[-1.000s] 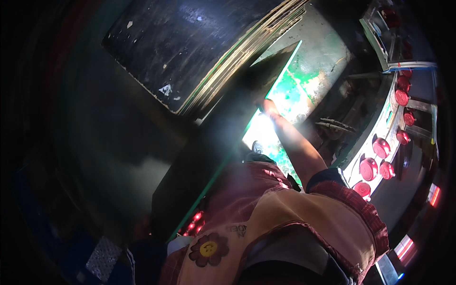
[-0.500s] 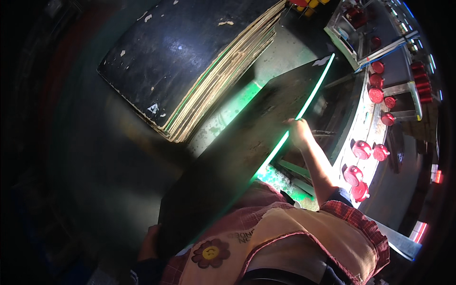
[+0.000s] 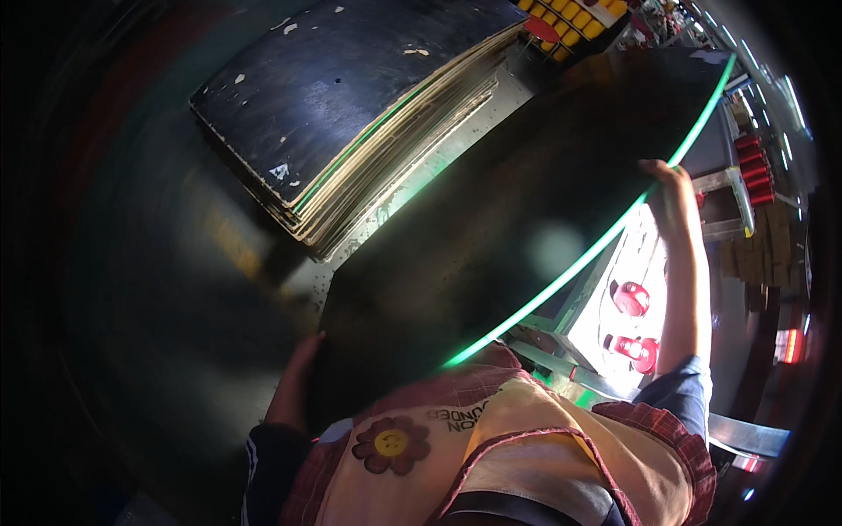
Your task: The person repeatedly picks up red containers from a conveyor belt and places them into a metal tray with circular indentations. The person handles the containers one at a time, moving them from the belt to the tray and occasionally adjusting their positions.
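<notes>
both hands are clamped on a big dark board (image 3: 517,237) with a green edge, right hand (image 3: 668,188) gripping its far edge at right of frame, left hand (image 3: 294,386) its near corner at lower left. looks mid-carry; it probably needs keeping level and clear of the stack of boards (image 3: 351,105) at upper left.

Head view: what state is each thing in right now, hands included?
Dark sheet with green edge: lifted off, tilted, held by both hands.
Left hand: gripping the sheet's near left edge.
Right hand: gripping the sheet's green far edge, arm stretched out.
Stack of dark boards: lying flat, edges uneven, top face chipped.
Red round caps: sitting on the lit machine bed, untouched.
</notes>
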`<act>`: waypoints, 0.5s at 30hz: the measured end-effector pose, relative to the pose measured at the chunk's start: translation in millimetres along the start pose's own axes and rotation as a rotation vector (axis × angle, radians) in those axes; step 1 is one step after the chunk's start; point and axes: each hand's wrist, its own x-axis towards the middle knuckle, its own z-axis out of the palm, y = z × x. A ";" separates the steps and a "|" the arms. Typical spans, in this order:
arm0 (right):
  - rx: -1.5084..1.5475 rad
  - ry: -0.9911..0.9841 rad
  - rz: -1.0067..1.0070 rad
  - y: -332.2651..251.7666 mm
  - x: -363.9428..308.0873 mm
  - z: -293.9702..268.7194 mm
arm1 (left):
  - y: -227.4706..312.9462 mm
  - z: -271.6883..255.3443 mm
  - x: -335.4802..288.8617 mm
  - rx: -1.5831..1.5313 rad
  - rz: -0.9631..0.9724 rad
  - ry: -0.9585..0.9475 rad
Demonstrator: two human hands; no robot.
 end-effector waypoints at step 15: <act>0.016 -0.080 -0.592 -106.6 -71.2 -132.1 | 28.9 108.8 -96.5 -0.428 0.226 0.082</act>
